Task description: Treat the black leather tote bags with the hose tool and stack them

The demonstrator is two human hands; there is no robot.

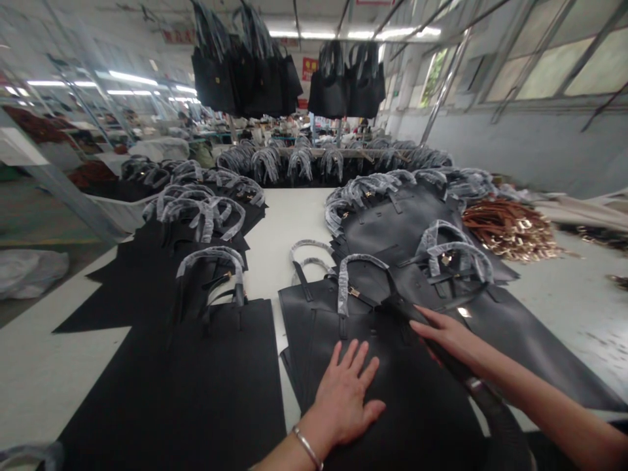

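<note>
The left hand [346, 399], fingers spread, presses flat on a black leather tote bag [417, 418] at the near end of the white table [275, 242], apparently to keep it smooth. The right hand [449, 337] lies along a dark strap [400, 311], its grip unclear. The clear-plastic-wrapped handle [350, 281] stands free, seemingly protected from scuffing.

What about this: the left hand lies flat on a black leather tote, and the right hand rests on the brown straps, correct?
Not quite: the head view shows the right hand on a black strap of that tote, not on the brown straps, which lie apart. The left hand is as you said.
</note>
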